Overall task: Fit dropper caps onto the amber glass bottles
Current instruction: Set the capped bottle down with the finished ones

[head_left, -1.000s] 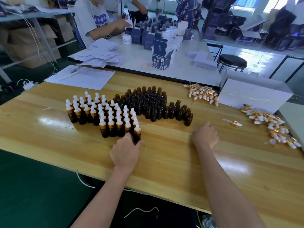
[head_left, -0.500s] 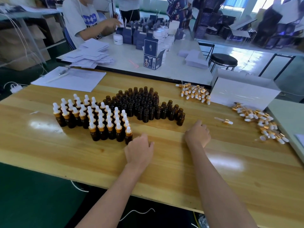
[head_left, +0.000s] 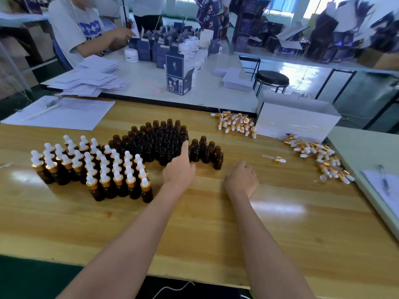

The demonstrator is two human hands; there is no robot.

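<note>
Several uncapped amber bottles stand packed together at the middle of the wooden table. To their left stand several capped bottles with gold collars and white bulbs. My left hand reaches into the front edge of the uncapped group, one straight digit lying against a bottle; its other fingers are hidden. My right hand rests on the table with fingers loosely curled, nothing visible in it. One loose dropper cap lies to its right. Cap piles lie at the back and far right.
A white box stands at the back right, between the cap piles. Paper sheets lie at the back left. A person sits at the white table beyond, among dark blue cartons. A black stool stands behind the box.
My left hand has left the front row of capped bottles and moved right and forward to the uncapped group. My right hand has stayed resting on the table.
</note>
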